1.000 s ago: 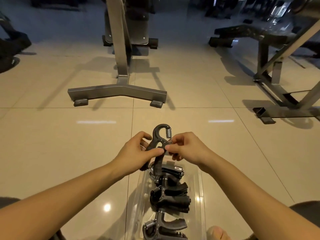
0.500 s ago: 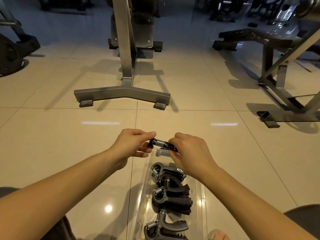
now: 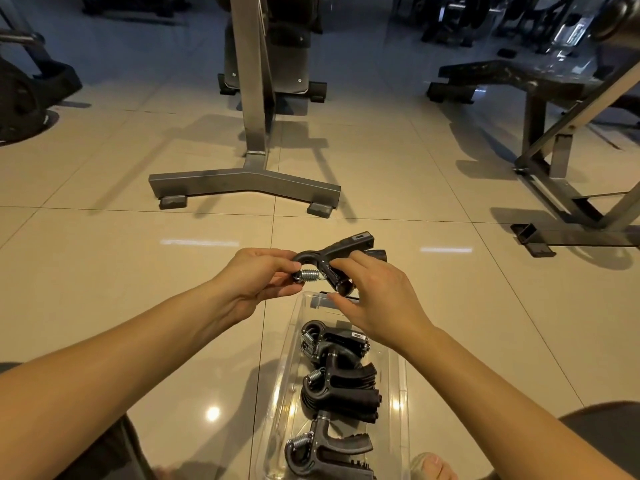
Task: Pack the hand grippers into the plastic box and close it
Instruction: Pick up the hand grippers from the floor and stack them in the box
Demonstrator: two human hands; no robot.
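Right, status: left grip [image 3: 256, 278] was curled onto the spring end of the hand gripper [image 3: 346, 249], thumb and fingertips pinching around the steel spring [image 3: 309, 274] and the hooked head. Right grip [image 3: 377, 303] was closed on the same hand gripper from the other side. Its index finger lay over the top near the pivot, with the thumb underneath by the round black knob. So both grips had it, held in the air and lying roughly flat, handles pointing away from me and to the right. It sat just above the far end of the plastic box, not touching it.

Plastic box [image 3: 277, 393] was clear and long, on the tiled floor [image 3: 104, 271] between my forearms, running away from me. Three more were already packed in it in a row: far packed gripper [image 3: 332, 341], middle packed gripper [image 3: 341, 393], near packed gripper [image 3: 329, 452]. Springs sat to the left and handles to the right, each crowding its neighbour.

Beyond the box, a grey steel rack base [image 3: 242, 178] stood straight ahead and a bench frame [image 3: 540, 84] off to the right. Both were well apart from the box. My toes [image 3: 429, 465] showed just beside its near right corner.
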